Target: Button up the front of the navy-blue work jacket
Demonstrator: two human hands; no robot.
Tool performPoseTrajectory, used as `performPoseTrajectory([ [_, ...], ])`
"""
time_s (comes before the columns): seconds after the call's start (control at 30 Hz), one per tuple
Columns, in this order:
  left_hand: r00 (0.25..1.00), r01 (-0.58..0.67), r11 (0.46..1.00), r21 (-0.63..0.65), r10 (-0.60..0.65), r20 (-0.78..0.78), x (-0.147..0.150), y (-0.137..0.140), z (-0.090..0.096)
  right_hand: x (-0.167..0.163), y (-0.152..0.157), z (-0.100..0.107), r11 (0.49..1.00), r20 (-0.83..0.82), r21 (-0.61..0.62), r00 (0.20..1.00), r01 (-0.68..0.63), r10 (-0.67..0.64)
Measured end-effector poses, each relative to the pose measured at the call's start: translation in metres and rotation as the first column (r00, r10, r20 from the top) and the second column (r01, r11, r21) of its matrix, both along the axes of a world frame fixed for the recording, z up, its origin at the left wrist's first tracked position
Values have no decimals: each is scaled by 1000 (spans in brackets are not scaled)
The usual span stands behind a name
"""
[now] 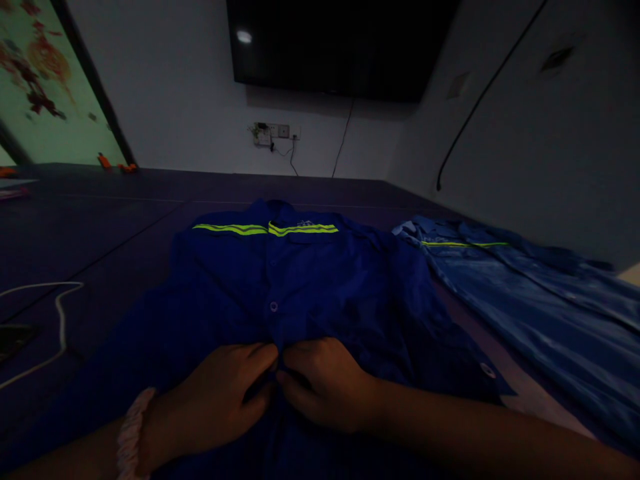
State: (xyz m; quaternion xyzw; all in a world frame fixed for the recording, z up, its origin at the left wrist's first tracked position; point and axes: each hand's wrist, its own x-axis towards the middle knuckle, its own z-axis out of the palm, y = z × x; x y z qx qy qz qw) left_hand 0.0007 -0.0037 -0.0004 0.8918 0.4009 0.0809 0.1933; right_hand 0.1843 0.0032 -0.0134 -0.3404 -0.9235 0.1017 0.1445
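Note:
A dark blue work shirt (pixel 345 287) with yellow-green reflective strips lies spread out, its collar pointing away from me. My left hand (pixel 225 387) pinches the shirt's front placket from the left, fingers closed on the cloth. From the right, my right hand (pixel 325 383) grips the same placket, and its fingertips almost meet those of the left. Just above the hands a button (pixel 273 307) shows on the placket. Whatever part of the placket lies between the fingers is hidden. A scrunchie (pixel 133 433) circles my left wrist.
A lighter blue shirt (pixel 530 300) with a yellow strip lies to the right. On the left are a white cable (pixel 61 313) and a dark phone-like object (pixel 15 339). A television (pixel 340 47) hangs on the back wall above some sockets (pixel 277 131).

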Motion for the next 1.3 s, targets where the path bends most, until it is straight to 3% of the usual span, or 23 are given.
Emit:
performPoseTrajectory([
  [1.3, 1000, -6, 999, 37, 6, -1, 1, -2, 0, 0, 0, 1, 1000, -15, 4, 1000, -9, 9],
])
